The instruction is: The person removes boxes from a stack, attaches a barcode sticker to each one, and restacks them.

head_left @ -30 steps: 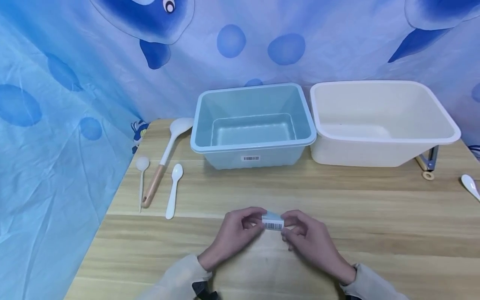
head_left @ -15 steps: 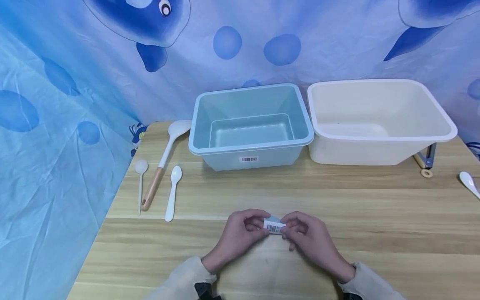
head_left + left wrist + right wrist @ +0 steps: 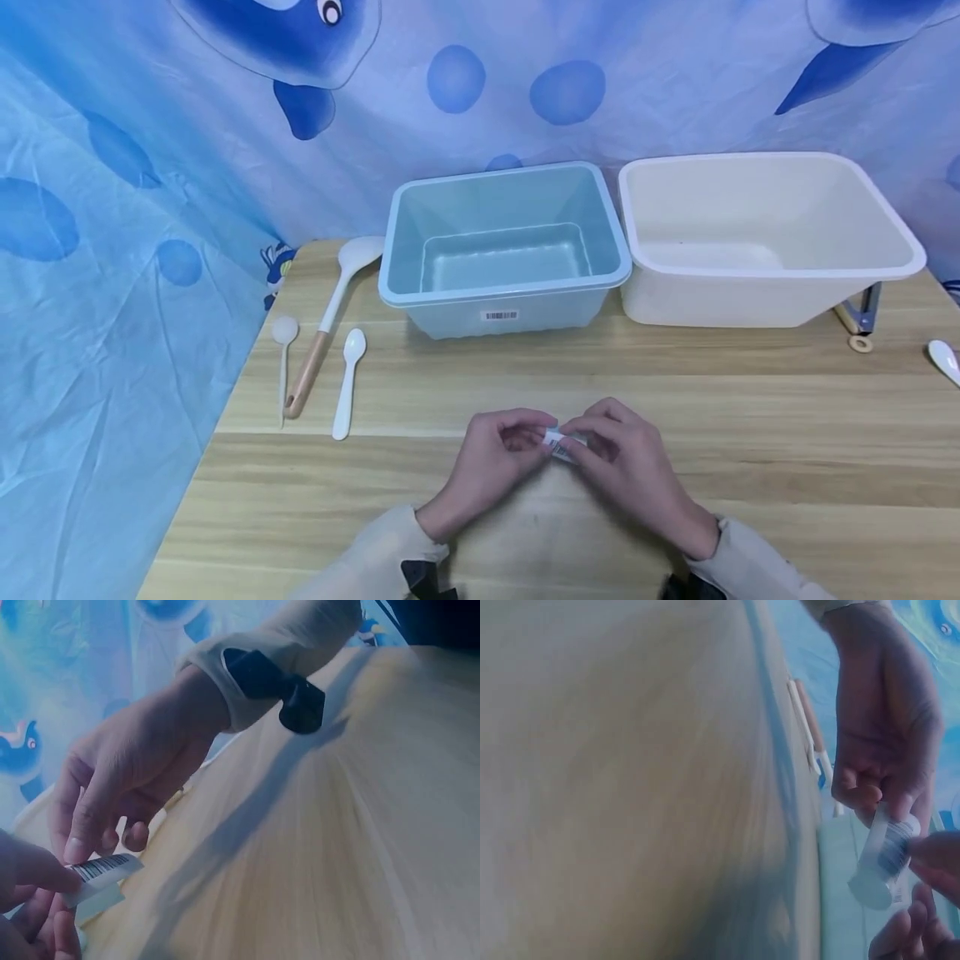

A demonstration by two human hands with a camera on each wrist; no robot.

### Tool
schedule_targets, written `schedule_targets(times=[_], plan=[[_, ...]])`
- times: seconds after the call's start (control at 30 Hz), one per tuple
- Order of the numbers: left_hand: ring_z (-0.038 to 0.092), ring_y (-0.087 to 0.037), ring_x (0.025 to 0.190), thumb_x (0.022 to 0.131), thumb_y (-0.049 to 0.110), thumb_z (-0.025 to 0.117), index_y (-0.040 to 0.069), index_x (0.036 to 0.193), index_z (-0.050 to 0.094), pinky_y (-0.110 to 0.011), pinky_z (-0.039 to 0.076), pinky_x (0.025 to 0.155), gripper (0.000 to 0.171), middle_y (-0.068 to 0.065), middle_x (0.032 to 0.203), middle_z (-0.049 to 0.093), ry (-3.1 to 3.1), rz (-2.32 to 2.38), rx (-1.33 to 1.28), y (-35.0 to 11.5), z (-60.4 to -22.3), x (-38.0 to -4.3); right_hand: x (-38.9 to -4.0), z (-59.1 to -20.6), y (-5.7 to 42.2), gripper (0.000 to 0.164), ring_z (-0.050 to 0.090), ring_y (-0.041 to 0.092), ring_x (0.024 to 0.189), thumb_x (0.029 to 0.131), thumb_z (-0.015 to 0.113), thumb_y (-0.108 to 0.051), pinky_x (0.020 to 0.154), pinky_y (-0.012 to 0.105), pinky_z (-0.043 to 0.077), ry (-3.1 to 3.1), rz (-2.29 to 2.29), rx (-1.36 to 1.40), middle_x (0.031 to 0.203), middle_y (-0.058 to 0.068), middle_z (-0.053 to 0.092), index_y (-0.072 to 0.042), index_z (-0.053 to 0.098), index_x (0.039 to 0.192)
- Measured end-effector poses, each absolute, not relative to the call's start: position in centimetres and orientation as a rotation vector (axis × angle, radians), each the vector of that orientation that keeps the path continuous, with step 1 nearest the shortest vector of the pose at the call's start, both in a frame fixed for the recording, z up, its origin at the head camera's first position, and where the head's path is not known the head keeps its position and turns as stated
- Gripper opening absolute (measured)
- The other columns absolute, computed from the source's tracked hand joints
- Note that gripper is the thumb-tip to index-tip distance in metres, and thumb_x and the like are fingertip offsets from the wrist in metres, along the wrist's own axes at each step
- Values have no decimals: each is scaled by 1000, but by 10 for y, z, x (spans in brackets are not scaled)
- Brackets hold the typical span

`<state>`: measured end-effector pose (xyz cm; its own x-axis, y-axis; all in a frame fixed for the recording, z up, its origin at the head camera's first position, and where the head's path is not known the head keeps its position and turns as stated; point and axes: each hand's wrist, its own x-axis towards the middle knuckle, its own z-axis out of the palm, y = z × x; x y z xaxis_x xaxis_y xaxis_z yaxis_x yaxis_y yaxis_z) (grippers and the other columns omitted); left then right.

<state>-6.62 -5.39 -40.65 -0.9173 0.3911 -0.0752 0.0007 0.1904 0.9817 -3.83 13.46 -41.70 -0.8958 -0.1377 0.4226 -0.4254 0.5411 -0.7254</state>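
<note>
A small white label with a printed barcode (image 3: 557,447) is between both hands, close over the table. In the left wrist view, a pale greenish strip (image 3: 101,900) shows under the barcode, and the white piece bends away from it. My left hand (image 3: 495,458) pinches its left end between thumb and fingers. From the other side, my right hand (image 3: 637,467) pinches its right end, thumb over the front, covering part of the barcode. In the right wrist view, the label (image 3: 892,844) looks curved, with the right fingers (image 3: 939,862) at its side.
Behind the hands stand a light blue basin (image 3: 505,298) and a white basin (image 3: 772,273). On the left lie a ladle (image 3: 337,292), a small white spoon (image 3: 348,383) and a thin round-headed spoon (image 3: 284,350). A metal-and-wood piece (image 3: 861,315) and another spoon (image 3: 943,360) are at the right.
Both hands have shifted slightly right and up with the label. The label has turned to a slant, and the right thumb and fingers now cover more of it.
</note>
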Motion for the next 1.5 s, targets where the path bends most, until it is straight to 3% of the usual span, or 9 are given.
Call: schedule_targets(times=[0.2, 0.4, 1.3, 1.5], plan=[[71, -19, 85, 78, -9, 71, -3, 103, 71, -22, 58, 78, 25, -20, 95, 73, 2100, 1841, 321, -47, -402, -68, -41, -411, 138, 23, 53, 2, 68, 72, 82, -1, 58, 12, 43, -2393, 1249, 536, 84, -10, 61, -16, 75, 88], [71, -16, 86, 78, -4, 73, -1, 102, 72, -20, 57, 76, 24, -19, 95, 73, 2038, 1871, 234, -45, -398, -68, -44, -410, 139, 24, 56, 1, 71, 70, 82, 0, 62, 10, 45, -2352, 1236, 569, 85, -9, 63, -16, 74, 87], [69, -12, 84, 78, -2, 72, -7, 106, 69, -17, 55, 73, 28, -19, 98, 72, 1942, 1969, 91, -47, -403, -64, -50, -417, 139, 23, 57, 0, 74, 75, 77, 2, 62, 19, 53, -2420, 1316, 639, 87, -9, 63, -16, 68, 86], [66, -7, 81, 87, 9, 67, -5, 103, 71, -19, 54, 70, 22, -16, 100, 73, 1953, 1995, -7, -46, -404, -64, -50, -416, 139, 20, 58, -1, 74, 78, 75, 1, 64, 19, 53, -2473, 1302, 658, 85, -10, 65, -16, 66, 86]])
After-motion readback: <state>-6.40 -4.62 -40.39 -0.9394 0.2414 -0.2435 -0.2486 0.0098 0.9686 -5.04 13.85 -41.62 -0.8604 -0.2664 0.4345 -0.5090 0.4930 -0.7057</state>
